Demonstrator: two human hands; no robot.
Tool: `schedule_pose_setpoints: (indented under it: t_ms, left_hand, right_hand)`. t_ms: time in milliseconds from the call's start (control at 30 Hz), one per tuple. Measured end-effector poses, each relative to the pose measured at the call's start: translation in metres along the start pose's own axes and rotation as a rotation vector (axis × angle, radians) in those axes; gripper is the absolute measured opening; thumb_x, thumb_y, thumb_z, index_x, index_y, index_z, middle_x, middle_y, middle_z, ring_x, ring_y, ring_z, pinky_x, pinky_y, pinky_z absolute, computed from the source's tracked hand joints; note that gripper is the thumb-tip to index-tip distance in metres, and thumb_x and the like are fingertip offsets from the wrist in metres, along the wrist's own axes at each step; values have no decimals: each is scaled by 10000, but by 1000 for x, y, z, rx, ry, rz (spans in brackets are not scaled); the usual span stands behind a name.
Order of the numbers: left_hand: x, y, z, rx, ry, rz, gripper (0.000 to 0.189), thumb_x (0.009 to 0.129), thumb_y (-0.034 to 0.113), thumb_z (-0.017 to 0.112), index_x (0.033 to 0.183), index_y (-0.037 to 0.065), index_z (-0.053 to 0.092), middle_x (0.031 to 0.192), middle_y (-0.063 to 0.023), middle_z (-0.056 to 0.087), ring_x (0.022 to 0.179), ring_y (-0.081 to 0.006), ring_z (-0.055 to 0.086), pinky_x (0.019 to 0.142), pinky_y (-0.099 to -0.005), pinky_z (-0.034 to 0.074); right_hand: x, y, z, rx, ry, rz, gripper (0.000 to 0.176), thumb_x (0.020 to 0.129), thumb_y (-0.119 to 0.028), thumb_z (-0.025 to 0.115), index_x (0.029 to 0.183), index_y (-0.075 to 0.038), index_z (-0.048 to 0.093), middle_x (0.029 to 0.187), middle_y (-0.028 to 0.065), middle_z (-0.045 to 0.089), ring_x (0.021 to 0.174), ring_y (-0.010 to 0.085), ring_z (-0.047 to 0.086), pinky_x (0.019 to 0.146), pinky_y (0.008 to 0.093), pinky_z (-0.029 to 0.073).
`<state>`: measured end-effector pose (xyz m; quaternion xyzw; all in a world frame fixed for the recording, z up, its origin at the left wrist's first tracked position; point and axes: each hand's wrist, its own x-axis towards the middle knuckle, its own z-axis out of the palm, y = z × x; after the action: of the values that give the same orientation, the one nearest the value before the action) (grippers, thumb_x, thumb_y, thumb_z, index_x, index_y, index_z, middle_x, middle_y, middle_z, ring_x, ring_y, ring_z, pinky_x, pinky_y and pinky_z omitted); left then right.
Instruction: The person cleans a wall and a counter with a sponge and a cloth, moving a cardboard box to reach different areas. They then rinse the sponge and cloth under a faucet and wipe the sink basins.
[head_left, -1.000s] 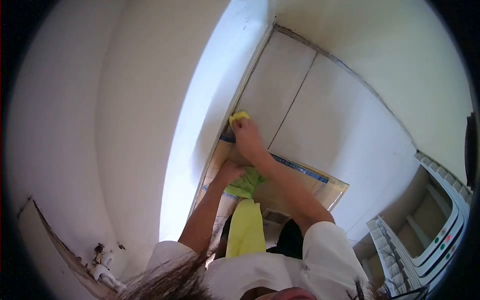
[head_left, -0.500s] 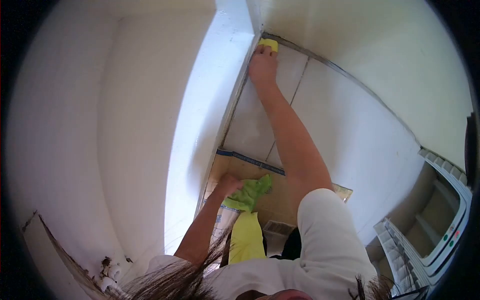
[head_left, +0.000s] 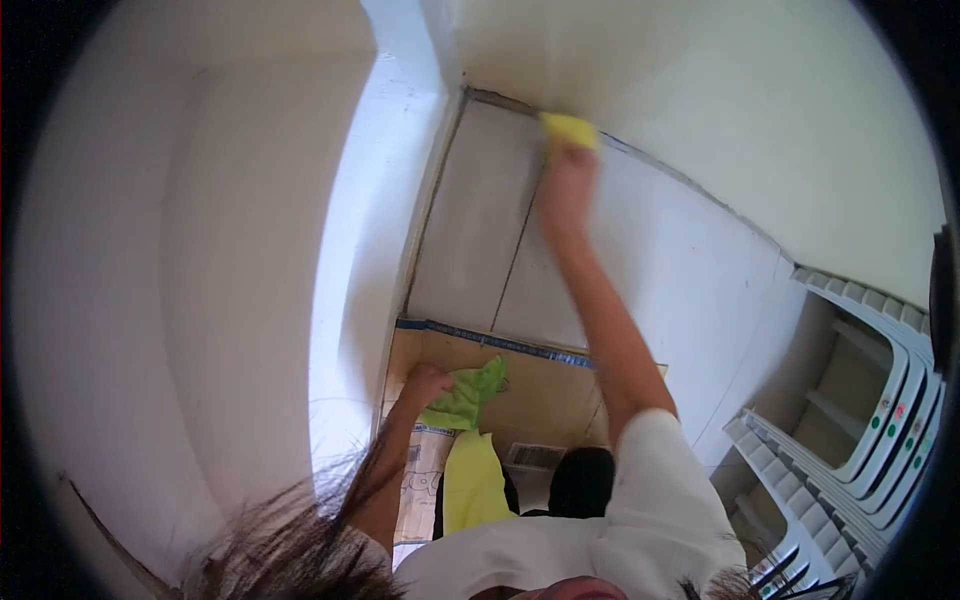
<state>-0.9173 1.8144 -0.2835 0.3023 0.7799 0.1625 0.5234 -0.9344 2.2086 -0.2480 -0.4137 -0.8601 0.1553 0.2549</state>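
My right hand (head_left: pixel 568 190) is closed on a folded yellow cloth (head_left: pixel 570 130), blurred by motion. It presses the cloth to the seam where the white tiles (head_left: pixel 480 190) meet the cream wall (head_left: pixel 720 110). Near my body, my left hand (head_left: pixel 428 382) grips a crumpled green cloth (head_left: pixel 472 395) over a sheet of cardboard (head_left: pixel 550 400). A larger yellow cloth (head_left: pixel 472 480) hangs down in front of me, just below the green one.
Grey plastic stools (head_left: pixel 870 400) are stacked on the right. A white ledge (head_left: pixel 350 200) runs along the left side of the tiles. Printed brown packaging (head_left: pixel 424 480) lies by my left forearm. Dark grout lines cross the tiles.
My right hand has slid the yellow cloth from the far left corner rightward along the wall seam. My left hand still holds the green cloth; the view has shifted slightly.
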Motion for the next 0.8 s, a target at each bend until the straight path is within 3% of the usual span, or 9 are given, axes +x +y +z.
schedule_pose_setpoints:
  t_ms: [67, 133, 233, 300, 500, 633, 700, 767, 800]
  left_hand:
    - [1, -20, 0, 116, -93, 124, 147, 666, 193, 591, 659, 55, 643, 696, -151, 626, 624, -257, 596, 609, -352, 470]
    - [1, -30, 5, 200, 135, 552, 100, 660, 148, 603, 638, 56, 636, 666, -136, 618, 619, -247, 600, 596, -357, 466]
    - [-5, -22, 9, -93, 46, 49, 59, 623, 93, 612, 573, 62, 616, 625, -121, 598, 602, -244, 593, 579, -362, 460]
    - [0, -38, 13, -198, 37, 5, 63, 613, 87, 615, 555, 67, 609, 611, -122, 589, 596, -244, 589, 571, -364, 456]
    - [11, -75, 17, -8, 95, 249, 64, 569, 114, 636, 541, 69, 600, 599, -131, 581, 583, -255, 581, 537, -348, 442]
    - [9, -74, 19, -2, 67, 178, 43, 570, 98, 626, 550, 71, 600, 604, -127, 577, 581, -252, 579, 545, -348, 444]
    - [5, -53, 11, -158, 109, 106, 63, 574, 90, 620, 536, 62, 578, 599, -121, 572, 579, -252, 575, 546, -343, 442]
    - [4, -48, 5, -214, 72, -35, 84, 570, 92, 622, 527, 51, 562, 585, -117, 567, 558, -245, 563, 532, -342, 431]
    - [7, -47, 6, -224, 18, -149, 99, 564, 96, 626, 523, 43, 554, 573, -114, 563, 537, -238, 553, 518, -343, 421]
  right_hand:
    - [28, -63, 38, 314, -5, 38, 276, 848, -121, 416, 1040, 29, 546, 1059, 223, 520, 988, 386, 484, 865, 451, 384]
    - [48, -74, 88, 361, -140, 79, 298, 861, -151, 407, 1060, 15, 553, 1100, 200, 524, 998, 358, 510, 841, 458, 403]
    - [55, -60, 74, 75, -151, 51, 261, 835, -120, 422, 1017, 10, 555, 1029, 171, 538, 988, 326, 500, 852, 422, 406]
    - [50, -32, 66, -170, -106, -223, 235, 841, -151, 420, 954, -5, 565, 1033, 174, 536, 987, 305, 508, 803, 420, 426]
    - [11, 234, -71, -152, -167, -19, 237, 849, -175, 449, 899, 10, 588, 853, 210, 575, 851, 371, 534, 756, 476, 408]
    - [-20, 394, -186, -254, -42, 94, 240, 805, -123, 514, 1017, -59, 606, 923, 172, 573, 838, 325, 552, 791, 401, 453]
    - [-19, 380, -208, -197, 6, 270, 291, 785, -97, 530, 1068, -76, 594, 942, 167, 570, 839, 314, 555, 797, 390, 460]
    - [-17, 334, -211, -705, -37, 526, 352, 765, -77, 544, 1116, -95, 567, 949, 155, 569, 837, 310, 553, 779, 396, 454]
    - [-20, 316, -191, -545, 23, 409, 339, 778, -63, 517, 1116, -78, 551, 917, 162, 568, 831, 313, 542, 769, 418, 431]
